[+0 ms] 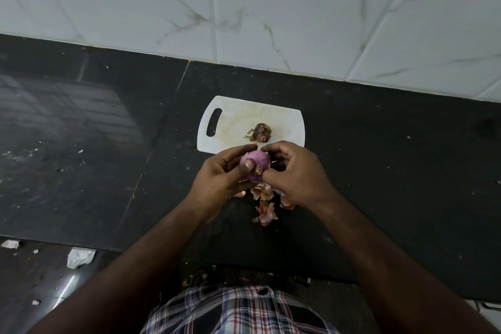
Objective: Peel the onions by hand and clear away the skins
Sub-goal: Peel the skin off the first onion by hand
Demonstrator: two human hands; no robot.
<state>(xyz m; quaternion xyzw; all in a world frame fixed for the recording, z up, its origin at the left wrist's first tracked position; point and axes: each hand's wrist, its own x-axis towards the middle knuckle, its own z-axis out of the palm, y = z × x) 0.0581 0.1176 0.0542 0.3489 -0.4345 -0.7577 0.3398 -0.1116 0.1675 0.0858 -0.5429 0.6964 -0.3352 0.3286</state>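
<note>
A mostly peeled purple onion [257, 163] sits between both hands above the black counter. My left hand [221, 175] grips it, thumb pressed on its front. My right hand [295, 173] curls round its right side and pinches a bit of skin at its lower edge. A second onion [262, 132], still in its brown skin, lies on the white cutting board [233, 119]. Loose brown skins [265, 202] are piled on the counter just under my hands.
The black stone counter [379, 157] runs to a white tiled wall [271, 8] behind the board. Scraps of paper [80, 257] lie on the dark floor at lower left. The counter's front edge is close to my checked shirt [238, 309].
</note>
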